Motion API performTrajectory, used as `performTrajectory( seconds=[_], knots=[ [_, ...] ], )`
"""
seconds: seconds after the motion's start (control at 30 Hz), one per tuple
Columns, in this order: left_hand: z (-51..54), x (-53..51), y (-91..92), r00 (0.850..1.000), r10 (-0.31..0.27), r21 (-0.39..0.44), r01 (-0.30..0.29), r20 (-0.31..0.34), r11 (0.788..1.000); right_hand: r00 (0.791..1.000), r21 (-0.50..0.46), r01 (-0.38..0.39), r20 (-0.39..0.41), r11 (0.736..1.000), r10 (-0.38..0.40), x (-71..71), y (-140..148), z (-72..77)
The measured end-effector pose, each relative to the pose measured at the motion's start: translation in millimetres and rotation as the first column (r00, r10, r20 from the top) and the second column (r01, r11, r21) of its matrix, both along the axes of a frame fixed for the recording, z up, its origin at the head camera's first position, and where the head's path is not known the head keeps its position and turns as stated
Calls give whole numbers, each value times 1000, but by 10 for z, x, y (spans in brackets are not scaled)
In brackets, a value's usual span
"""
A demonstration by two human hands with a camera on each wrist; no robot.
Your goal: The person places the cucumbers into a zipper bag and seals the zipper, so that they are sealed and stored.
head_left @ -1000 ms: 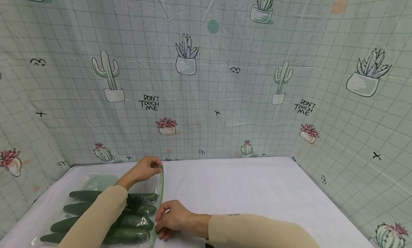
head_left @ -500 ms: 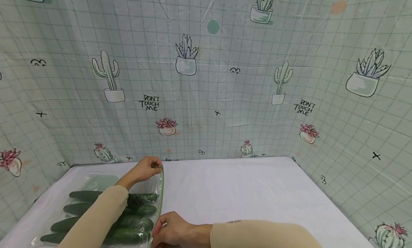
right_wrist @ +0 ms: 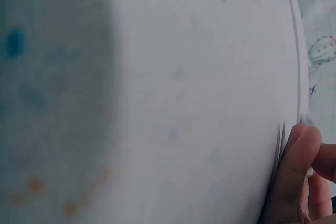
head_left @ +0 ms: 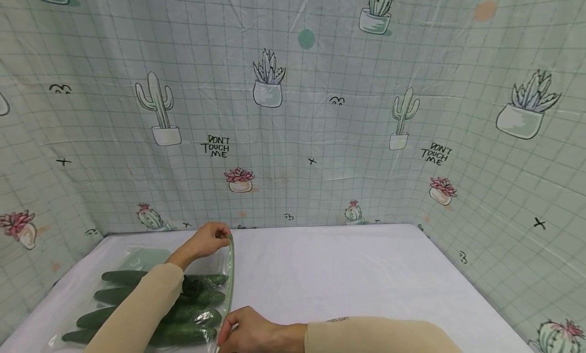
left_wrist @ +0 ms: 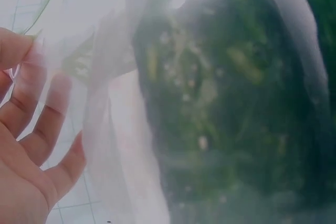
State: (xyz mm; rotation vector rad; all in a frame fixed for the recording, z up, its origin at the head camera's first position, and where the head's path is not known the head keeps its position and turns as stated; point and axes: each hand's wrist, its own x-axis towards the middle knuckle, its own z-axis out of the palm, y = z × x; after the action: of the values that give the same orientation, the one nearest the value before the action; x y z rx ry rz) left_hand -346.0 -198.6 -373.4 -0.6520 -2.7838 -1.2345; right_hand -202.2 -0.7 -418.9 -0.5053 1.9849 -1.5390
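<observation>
A clear plastic zip bag (head_left: 231,287) with a green strip along its right edge lies flat at the table's left side. Several cucumbers (head_left: 187,335) lie side by side inside it. At the far corner, my left hand (head_left: 208,239) pinches the bag's edge between thumb and index finger; the left wrist view shows its other fingers behind the plastic. My right hand (head_left: 251,330) pinches the same edge near the front, its lower part cut off by the frame. In the right wrist view, the right hand's fingertips (right_wrist: 304,142) meet at the thumb.
A white cloth covers the table (head_left: 339,271), which extends to the right of the bag. Behind it and at both sides hangs a grid-patterned curtain (head_left: 284,139) with cactus prints. The left forearm sleeve (head_left: 142,307) crosses over the bag.
My right hand has slid down along the bag's edge towards the front, then stayed near there. My left hand has kept its place at the far corner. The head view has shifted slightly.
</observation>
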Motion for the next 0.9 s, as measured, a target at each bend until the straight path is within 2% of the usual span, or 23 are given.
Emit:
performTrajectory(
  seconds=[0.13, 0.27, 0.4, 0.57, 0.7, 0.8, 0.9],
  knots=[
    [3, 7, -11, 1000, 16, 9, -16, -6, 1000, 999, -10, 39, 12, 999, -39, -18, 22, -24],
    [-3, 4, -14, 999, 44, 4, -44, -4, 999, 993, -39, 85, 81, 996, -81, -52, 51, -38],
    [-2, -10, -17, 997, 75, -15, -75, -13, 997, 992, -26, 91, 88, 996, -88, -104, 78, -22],
    [-6, 34, -31, 995, 97, -65, -97, -13, 993, 996, -12, -20, 91, 1000, 21, -163, 153, 2],
    [17, 105, -85, 994, 112, -100, -113, -12, 989, 985, 9, -135, 105, 991, 134, -279, 286, 48],
    [58, 179, -114, 995, 100, -108, -101, -10, 989, 985, 58, -170, 30, 984, 168, -442, 446, 90],
    [95, 281, -112, 997, 78, -124, -81, -27, 989, 975, 162, -150, -138, 975, 173, -622, 642, 134]
  ],
)
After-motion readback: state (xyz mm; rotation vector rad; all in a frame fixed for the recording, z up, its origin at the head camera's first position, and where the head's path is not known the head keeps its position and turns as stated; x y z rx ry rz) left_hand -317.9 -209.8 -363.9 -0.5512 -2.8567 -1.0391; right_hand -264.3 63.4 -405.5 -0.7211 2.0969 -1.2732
